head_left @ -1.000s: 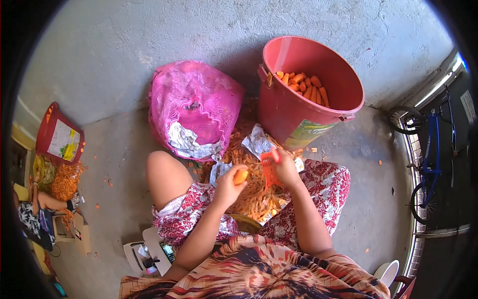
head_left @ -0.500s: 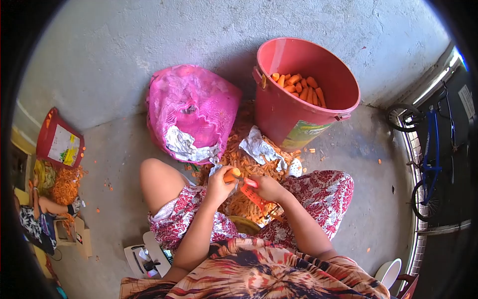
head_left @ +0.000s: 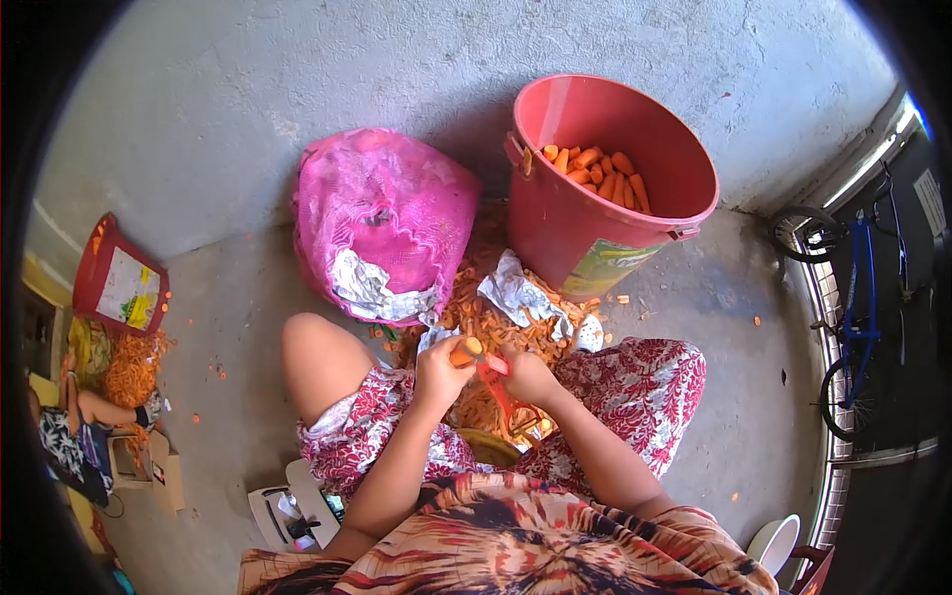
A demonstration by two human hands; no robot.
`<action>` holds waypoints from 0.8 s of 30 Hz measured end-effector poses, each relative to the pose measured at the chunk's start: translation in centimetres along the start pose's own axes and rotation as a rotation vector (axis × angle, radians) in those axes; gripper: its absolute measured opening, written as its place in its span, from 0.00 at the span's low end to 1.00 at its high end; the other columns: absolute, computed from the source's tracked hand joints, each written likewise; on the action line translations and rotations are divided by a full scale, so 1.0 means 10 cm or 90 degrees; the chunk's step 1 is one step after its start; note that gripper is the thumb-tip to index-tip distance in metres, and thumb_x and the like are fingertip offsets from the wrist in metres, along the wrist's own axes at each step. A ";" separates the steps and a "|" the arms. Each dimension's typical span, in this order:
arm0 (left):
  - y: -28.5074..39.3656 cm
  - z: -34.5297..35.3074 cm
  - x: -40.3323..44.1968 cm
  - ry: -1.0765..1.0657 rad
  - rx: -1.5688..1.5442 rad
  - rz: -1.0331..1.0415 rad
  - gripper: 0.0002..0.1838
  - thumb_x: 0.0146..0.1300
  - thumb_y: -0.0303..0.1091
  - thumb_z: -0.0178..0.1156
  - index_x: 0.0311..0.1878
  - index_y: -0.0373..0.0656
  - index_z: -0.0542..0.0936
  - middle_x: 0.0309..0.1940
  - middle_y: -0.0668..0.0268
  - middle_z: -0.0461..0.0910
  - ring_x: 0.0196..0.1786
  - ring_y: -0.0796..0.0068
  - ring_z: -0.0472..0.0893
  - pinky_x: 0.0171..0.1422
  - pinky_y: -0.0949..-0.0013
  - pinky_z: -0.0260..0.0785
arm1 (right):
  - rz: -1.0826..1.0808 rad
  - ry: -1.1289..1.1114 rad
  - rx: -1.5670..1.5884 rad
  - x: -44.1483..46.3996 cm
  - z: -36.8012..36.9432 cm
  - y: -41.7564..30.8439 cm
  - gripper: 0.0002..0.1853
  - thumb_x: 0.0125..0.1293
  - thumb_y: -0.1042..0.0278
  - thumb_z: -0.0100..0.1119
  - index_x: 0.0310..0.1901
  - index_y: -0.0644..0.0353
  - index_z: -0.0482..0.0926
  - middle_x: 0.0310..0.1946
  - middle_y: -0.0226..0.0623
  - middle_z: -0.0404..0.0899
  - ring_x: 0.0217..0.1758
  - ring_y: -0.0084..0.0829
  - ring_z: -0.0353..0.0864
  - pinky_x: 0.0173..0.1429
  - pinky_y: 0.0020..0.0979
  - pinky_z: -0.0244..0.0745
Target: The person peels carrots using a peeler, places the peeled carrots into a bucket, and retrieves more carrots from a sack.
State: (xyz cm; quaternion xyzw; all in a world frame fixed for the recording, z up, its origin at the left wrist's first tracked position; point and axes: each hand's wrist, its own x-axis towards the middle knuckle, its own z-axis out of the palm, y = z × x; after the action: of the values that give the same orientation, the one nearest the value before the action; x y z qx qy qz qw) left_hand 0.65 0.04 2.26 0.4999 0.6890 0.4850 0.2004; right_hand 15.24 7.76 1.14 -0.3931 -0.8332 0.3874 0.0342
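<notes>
Carrot (head_left: pixel 463 352) is sitting in the left hand (head_left: pixel 436 379), just off the dial centre (centre taken between the two hands), one end showing past the closed fingers. Right hand (head_left: pixel 530 379) is gripping a red tool (head_left: pixel 498 375), its lower part hanging toward 5 o'clock. Tool is lying just beside the carrot; whether the two are touching, cannot tell. Both hands are closing around what they hold, neither spread wide.

Surroundings, same dial:
- 12 o'clock: orange peelings (head_left: pixel 493 324) are covering the floor (head_left: pixel 238 337) just beyond the hands. A crumpled sheet (head_left: pixel 516 289) is lying on them.
- 1 o'clock: a large red bucket (head_left: pixel 555 230) is standing near the wall (head_left: pixel 397 69), tilted in the camera's view, peeled carrots (head_left: pixel 607 180) filling its lower part.
- 11 o'clock: a pink mesh sack (head_left: pixel 397 188) is slumping on the floor, crumpled paper (head_left: pixel 369 288) showing at its near side.
- 6 o'clock: a yellowish rim (head_left: pixel 490 446) is showing between the legs.
- Between 9 and 10 o'clock: a second red bucket (head_left: pixel 94 263) is standing well apart, peelings (head_left: pixel 137 369) heaping beside it.
- 9 o'clock: another person (head_left: pixel 74 431) is sitting near that heap.
- 3 o'clock: a blue bicycle (head_left: pixel 860 327) is standing far from the hands.
</notes>
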 end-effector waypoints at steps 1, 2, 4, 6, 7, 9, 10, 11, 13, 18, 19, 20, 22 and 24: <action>0.02 0.01 -0.01 0.000 -0.023 -0.016 0.16 0.37 0.24 0.63 0.35 0.36 0.75 0.30 0.56 0.77 0.34 0.59 0.77 0.39 0.67 0.69 | 0.019 0.016 0.007 0.03 0.05 0.07 0.13 0.50 0.68 0.50 0.37 0.64 0.70 0.30 0.54 0.75 0.37 0.49 0.74 0.41 0.42 0.68; 0.07 0.01 -0.02 -0.023 0.004 0.035 0.15 0.37 0.24 0.63 0.34 0.36 0.75 0.30 0.57 0.77 0.34 0.63 0.78 0.39 0.68 0.69 | 0.039 0.032 0.014 0.09 0.15 0.22 0.13 0.49 0.68 0.50 0.37 0.64 0.70 0.30 0.54 0.75 0.37 0.49 0.75 0.41 0.42 0.68; 0.23 -0.01 -0.06 -0.072 0.059 0.138 0.13 0.38 0.22 0.62 0.31 0.36 0.75 0.29 0.58 0.77 0.33 0.69 0.79 0.38 0.70 0.69 | 0.085 0.042 -0.013 0.20 0.25 0.49 0.13 0.49 0.68 0.50 0.36 0.65 0.71 0.30 0.54 0.75 0.37 0.49 0.75 0.42 0.41 0.69; 0.29 -0.02 -0.06 -0.048 -0.002 0.115 0.10 0.40 0.24 0.63 0.29 0.37 0.74 0.28 0.60 0.77 0.32 0.70 0.78 0.37 0.71 0.68 | 0.145 0.033 -0.076 0.26 0.19 0.66 0.13 0.49 0.68 0.50 0.36 0.66 0.71 0.31 0.54 0.75 0.37 0.49 0.75 0.42 0.41 0.69; 0.21 -0.02 -0.06 -0.037 -0.040 0.036 0.10 0.41 0.25 0.63 0.30 0.37 0.75 0.27 0.60 0.77 0.32 0.68 0.77 0.37 0.70 0.68 | 0.208 0.006 -0.005 0.34 0.15 0.65 0.13 0.49 0.68 0.49 0.35 0.69 0.72 0.32 0.55 0.75 0.38 0.49 0.75 0.43 0.41 0.69; 0.04 -0.04 -0.03 -0.040 -0.143 -0.104 0.10 0.44 0.28 0.63 0.32 0.40 0.75 0.28 0.62 0.75 0.32 0.67 0.76 0.37 0.69 0.67 | 0.187 0.000 -0.029 0.33 0.14 0.64 0.14 0.50 0.67 0.48 0.35 0.69 0.72 0.33 0.56 0.75 0.38 0.49 0.75 0.43 0.40 0.69; 0.00 0.00 -0.01 -0.005 -0.101 -0.004 0.11 0.44 0.29 0.63 0.33 0.40 0.75 0.29 0.62 0.75 0.33 0.69 0.75 0.36 0.71 0.67 | 0.175 -0.005 -0.042 0.32 0.14 0.64 0.14 0.50 0.67 0.47 0.35 0.69 0.72 0.33 0.56 0.75 0.38 0.50 0.75 0.43 0.40 0.69; -0.04 0.02 0.04 0.030 -0.056 0.096 0.11 0.45 0.30 0.63 0.34 0.40 0.75 0.30 0.63 0.75 0.33 0.71 0.75 0.36 0.72 0.66 | 0.149 0.041 -0.043 0.31 0.21 0.68 0.14 0.51 0.67 0.46 0.34 0.70 0.71 0.32 0.56 0.75 0.38 0.50 0.75 0.43 0.41 0.69; -0.05 0.01 0.03 0.066 0.170 0.192 0.12 0.50 0.33 0.61 0.38 0.41 0.75 0.35 0.64 0.73 0.35 0.76 0.73 0.36 0.76 0.65 | 0.159 0.057 -0.051 0.30 0.21 0.59 0.13 0.51 0.67 0.45 0.34 0.69 0.71 0.31 0.55 0.75 0.37 0.51 0.75 0.43 0.42 0.69; -0.06 0.02 0.02 -0.036 -0.615 -0.342 0.14 0.54 0.30 0.57 0.44 0.43 0.70 0.40 0.65 0.73 0.40 0.73 0.74 0.42 0.71 0.66 | 0.186 0.079 -0.034 0.29 0.05 0.37 0.12 0.52 0.67 0.46 0.34 0.67 0.70 0.30 0.55 0.75 0.37 0.50 0.75 0.41 0.43 0.69; -0.09 0.01 0.02 -0.030 -0.670 -0.343 0.14 0.54 0.31 0.57 0.44 0.44 0.70 0.40 0.65 0.73 0.42 0.71 0.74 0.44 0.70 0.66 | 0.174 0.095 -0.015 0.25 -0.01 0.29 0.11 0.52 0.67 0.46 0.34 0.67 0.70 0.30 0.54 0.75 0.37 0.50 0.75 0.41 0.43 0.69; -0.10 0.01 0.02 -0.026 -0.726 -0.344 0.14 0.55 0.31 0.57 0.44 0.44 0.69 0.41 0.64 0.73 0.45 0.70 0.73 0.47 0.70 0.66 | 0.164 0.113 0.004 0.20 -0.06 0.21 0.11 0.52 0.67 0.47 0.34 0.66 0.70 0.30 0.54 0.75 0.36 0.50 0.75 0.41 0.43 0.68; -0.10 0.02 0.03 -0.007 -0.773 -0.348 0.14 0.53 0.29 0.57 0.43 0.42 0.69 0.42 0.63 0.73 0.44 0.69 0.74 0.46 0.69 0.67 | 0.121 0.100 0.053 0.14 -0.13 0.12 0.12 0.52 0.66 0.49 0.35 0.65 0.70 0.29 0.54 0.75 0.36 0.50 0.75 0.40 0.43 0.68; -0.07 0.05 0.06 0.021 -0.798 -0.339 0.14 0.52 0.26 0.58 0.43 0.40 0.69 0.39 0.64 0.73 0.41 0.70 0.75 0.43 0.67 0.69 | 0.060 0.089 0.099 0.07 -0.14 0.05 0.12 0.51 0.67 0.49 0.35 0.65 0.70 0.29 0.54 0.75 0.36 0.50 0.74 0.40 0.42 0.68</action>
State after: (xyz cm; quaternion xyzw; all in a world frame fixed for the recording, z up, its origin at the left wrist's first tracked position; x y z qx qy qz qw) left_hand 0.39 0.77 1.57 0.0953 0.3806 0.7340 0.5543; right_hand 15.62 9.26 1.58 -0.4543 -0.7765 0.4240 0.1043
